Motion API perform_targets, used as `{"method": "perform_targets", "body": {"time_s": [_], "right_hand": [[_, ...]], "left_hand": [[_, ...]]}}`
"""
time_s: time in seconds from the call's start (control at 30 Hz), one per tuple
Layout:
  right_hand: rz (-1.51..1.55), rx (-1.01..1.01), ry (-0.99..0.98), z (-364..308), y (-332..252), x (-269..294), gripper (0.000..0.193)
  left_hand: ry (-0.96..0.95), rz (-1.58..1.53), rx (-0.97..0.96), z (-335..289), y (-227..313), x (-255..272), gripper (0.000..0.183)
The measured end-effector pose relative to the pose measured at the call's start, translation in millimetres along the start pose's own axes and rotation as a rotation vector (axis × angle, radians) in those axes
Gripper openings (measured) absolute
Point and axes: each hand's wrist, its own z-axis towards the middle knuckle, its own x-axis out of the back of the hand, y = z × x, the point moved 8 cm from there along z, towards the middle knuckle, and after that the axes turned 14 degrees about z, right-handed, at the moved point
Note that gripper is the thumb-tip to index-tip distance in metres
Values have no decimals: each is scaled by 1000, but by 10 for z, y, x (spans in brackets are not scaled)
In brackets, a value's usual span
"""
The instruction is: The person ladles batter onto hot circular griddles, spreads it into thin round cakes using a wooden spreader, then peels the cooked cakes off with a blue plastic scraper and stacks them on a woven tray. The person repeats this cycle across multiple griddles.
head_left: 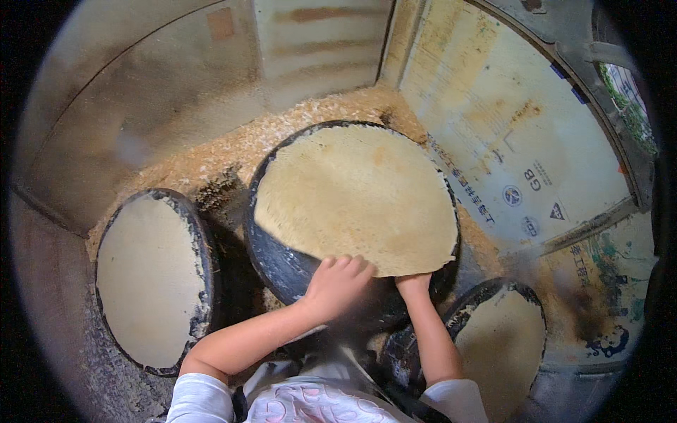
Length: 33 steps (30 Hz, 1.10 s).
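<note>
A large, thin, pale pancake (360,197) covers most of a round black griddle (282,261) in front of me. Its near-left edge lies away from the rim, so the dark surface shows there. My left hand (338,282) is at the near edge, its fingers bent together over the sheet; the thumb is blurred. To its right, my right hand (414,283) reaches under the same edge, with its fingers hidden by the sheet. Both hands appear to grip the pancake's near edge.
A second griddle (208,261) with a pale layer (148,282) stands at left, and a third griddle (465,307) with another layer (504,345) at lower right. Tan crumbly material (317,109) lies behind. Stained panels (508,134) enclose the back and right.
</note>
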Motion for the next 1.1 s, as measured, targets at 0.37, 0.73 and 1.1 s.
{"method": "perform_targets", "body": {"time_s": [0.37, 0.73, 1.1], "right_hand": [[-167, 42, -92, -278, 524, 415, 51], [-215, 204, -325, 1713, 408, -114, 58], [-65, 460, -151, 2244, -1424, -1211, 49]], "left_hand": [[133, -78, 117, 166, -231, -209, 10], [328, -95, 139, 1383, -948, 641, 8], [371, -164, 136, 1670, -1012, 984, 11]]}}
